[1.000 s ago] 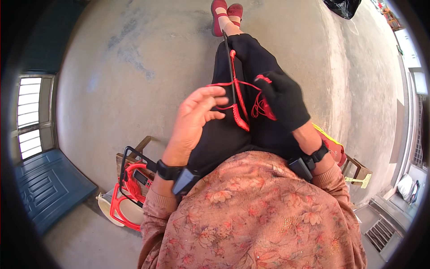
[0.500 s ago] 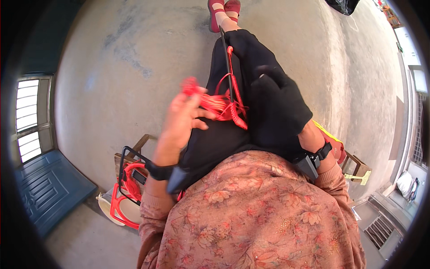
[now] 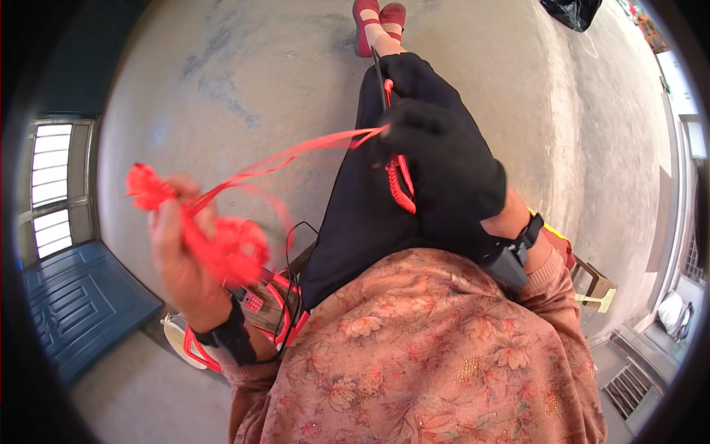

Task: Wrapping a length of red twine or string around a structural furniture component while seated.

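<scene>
My bare left hand (image 3: pixel 176 248), out to the left, is closed on a bundle of red plastic cord (image 3: pixel 233 248), which is blurred by motion. From the bundle, red strands stretch across to my right hand (image 3: pixel 447 159), which wears a black glove. Its fingers are closed on the strand ends over my thighs. Beside the glove, a thin black rod (image 3: pixel 379 66) runs along my legs. Red braided wrapping (image 3: pixel 398 189) covers a curved part of it close to the glove, and another red bit (image 3: pixel 388 85) sits higher up. The glove hides the rod's middle.
By my left hip are a white bucket (image 3: pixel 176 340) and red-wrapped hoops (image 3: pixel 200 354), with a thin black cord (image 3: pixel 288 255) nearby. A blue panelled board (image 3: pixel 81 303) lies at the left. A black plastic bag (image 3: pixel 573 13) rests at the far right, and wooden stool parts (image 3: pixel 595 285) show at my right.
My left hand has swung left and nearer with the cord bundle, drawing strands out long. My gloved right hand has moved left to the rod and now grips the strands.
</scene>
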